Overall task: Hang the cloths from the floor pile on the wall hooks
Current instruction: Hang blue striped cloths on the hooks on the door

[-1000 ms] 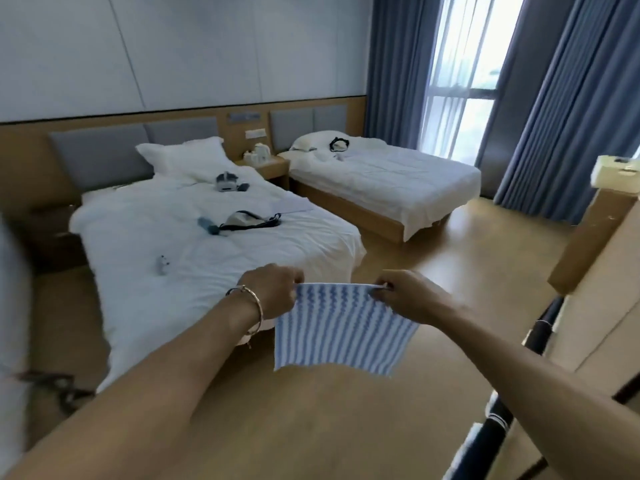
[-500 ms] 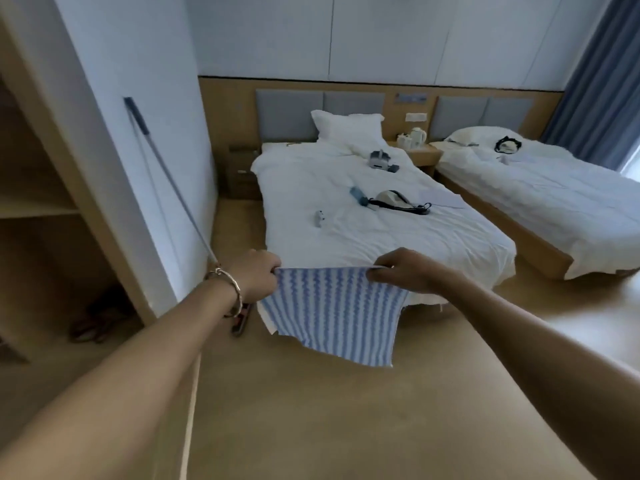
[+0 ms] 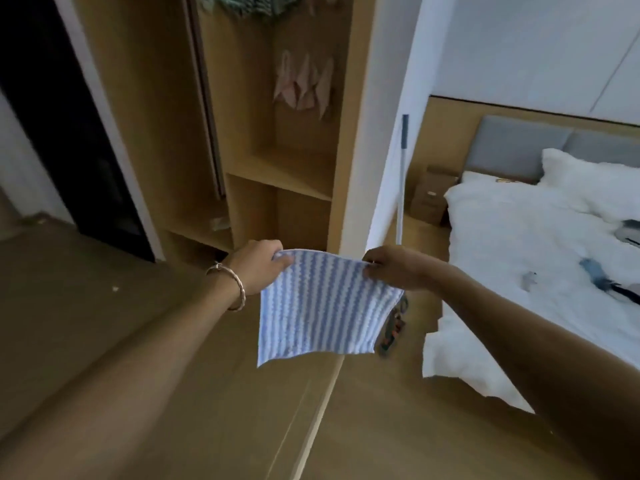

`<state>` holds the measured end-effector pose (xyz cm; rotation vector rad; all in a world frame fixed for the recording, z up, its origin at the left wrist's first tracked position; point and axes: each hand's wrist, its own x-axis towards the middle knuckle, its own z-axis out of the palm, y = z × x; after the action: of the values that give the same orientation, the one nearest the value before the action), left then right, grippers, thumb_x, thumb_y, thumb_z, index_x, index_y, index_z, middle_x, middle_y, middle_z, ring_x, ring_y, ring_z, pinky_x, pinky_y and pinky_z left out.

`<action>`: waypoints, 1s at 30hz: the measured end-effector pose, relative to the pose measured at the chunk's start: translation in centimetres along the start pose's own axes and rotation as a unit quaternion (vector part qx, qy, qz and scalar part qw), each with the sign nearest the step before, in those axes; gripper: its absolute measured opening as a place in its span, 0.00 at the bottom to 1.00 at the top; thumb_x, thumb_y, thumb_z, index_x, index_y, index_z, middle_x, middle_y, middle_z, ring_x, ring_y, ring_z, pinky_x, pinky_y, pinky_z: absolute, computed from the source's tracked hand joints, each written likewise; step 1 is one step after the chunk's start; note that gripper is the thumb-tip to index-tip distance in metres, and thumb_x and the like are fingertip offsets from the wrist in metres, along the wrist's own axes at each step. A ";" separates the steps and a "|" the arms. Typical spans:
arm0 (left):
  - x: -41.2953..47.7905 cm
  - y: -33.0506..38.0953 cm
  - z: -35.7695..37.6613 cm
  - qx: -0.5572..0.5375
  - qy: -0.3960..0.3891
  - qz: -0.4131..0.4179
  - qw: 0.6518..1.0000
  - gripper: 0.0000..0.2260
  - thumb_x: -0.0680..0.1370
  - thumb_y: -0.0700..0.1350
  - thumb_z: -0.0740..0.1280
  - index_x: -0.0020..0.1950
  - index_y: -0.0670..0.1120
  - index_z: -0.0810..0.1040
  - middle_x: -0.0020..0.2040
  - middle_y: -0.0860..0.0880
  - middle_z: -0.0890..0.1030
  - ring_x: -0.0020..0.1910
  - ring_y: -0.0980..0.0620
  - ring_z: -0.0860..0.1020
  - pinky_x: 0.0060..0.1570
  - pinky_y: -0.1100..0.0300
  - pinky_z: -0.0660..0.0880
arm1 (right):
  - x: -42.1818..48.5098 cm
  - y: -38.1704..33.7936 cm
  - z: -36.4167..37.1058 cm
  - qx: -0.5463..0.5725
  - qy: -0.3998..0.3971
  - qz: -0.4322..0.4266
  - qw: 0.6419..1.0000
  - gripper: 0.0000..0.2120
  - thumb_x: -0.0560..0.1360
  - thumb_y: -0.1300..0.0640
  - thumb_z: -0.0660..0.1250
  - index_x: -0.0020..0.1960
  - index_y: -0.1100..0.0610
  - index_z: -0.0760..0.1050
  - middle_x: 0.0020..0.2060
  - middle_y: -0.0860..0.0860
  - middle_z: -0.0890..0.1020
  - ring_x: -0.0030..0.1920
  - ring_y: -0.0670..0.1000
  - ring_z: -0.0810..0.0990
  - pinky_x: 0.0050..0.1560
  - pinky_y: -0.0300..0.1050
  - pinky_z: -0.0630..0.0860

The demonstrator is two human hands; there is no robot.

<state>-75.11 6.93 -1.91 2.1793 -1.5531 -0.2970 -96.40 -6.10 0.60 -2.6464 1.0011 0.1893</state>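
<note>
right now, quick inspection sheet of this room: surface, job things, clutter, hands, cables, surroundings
surface: wood floor, bare where it shows
job's things: striped cloth held spread in the air; pink cloths hang inside the wardrobe, green cloth above them; floor pile not in view
clutter: blurred small items on the bed; pole leans on the wall
grippers: left hand pinches the cloth's top left corner, right hand its top right
cables: none sure; a dark strap lies on the bed
surroundings: open wardrobe with shelves, dark doorway to its left
</note>
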 end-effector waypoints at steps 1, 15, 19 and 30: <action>-0.7 -2.2 -1.0 0.008 0.017 -0.018 1.000 0.18 0.80 0.53 0.60 0.33 0.47 0.62 0.29 0.48 0.67 0.29 0.49 0.67 0.30 0.56 0.57 | 2.0 -2.1 0.3 -0.010 -0.009 -0.027 1.000 0.14 0.81 0.54 0.58 0.62 0.57 0.75 0.55 0.54 0.77 0.56 0.55 0.76 0.51 0.45 0.69; -4.5 -24.8 -14.0 0.097 0.170 -0.297 0.935 0.17 0.80 0.51 0.59 0.33 0.47 0.64 0.33 0.48 0.71 0.38 0.46 0.71 0.36 0.57 0.59 | 25.8 -29.2 1.8 -0.022 -0.071 -0.326 0.942 0.13 0.82 0.50 0.57 0.48 0.58 0.74 0.35 0.47 0.70 0.39 0.49 0.73 0.36 0.39 0.65; -1.4 -29.4 -17.7 0.097 0.172 -0.349 0.916 0.18 0.81 0.53 0.57 0.33 0.47 0.64 0.29 0.50 0.70 0.33 0.48 0.71 0.35 0.56 0.61 | 33.1 -34.2 -0.1 0.010 -0.104 -0.357 0.928 0.16 0.82 0.49 0.57 0.49 0.61 0.73 0.40 0.54 0.76 0.39 0.53 0.75 0.39 0.43 0.67; -2.0 -40.8 -26.2 0.206 0.200 -0.446 0.847 0.15 0.81 0.55 0.55 0.53 0.46 0.75 0.44 0.45 0.80 0.47 0.45 0.78 0.42 0.58 0.69 | 45.9 -51.6 -0.1 0.006 -0.137 -0.477 0.868 0.17 0.81 0.50 0.60 0.36 0.57 0.66 0.31 0.51 0.70 0.31 0.48 0.69 0.32 0.39 0.63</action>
<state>-30.53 25.82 1.63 2.9335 -0.3028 0.2481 -27.85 1.93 2.36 -2.6513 -0.4356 0.3021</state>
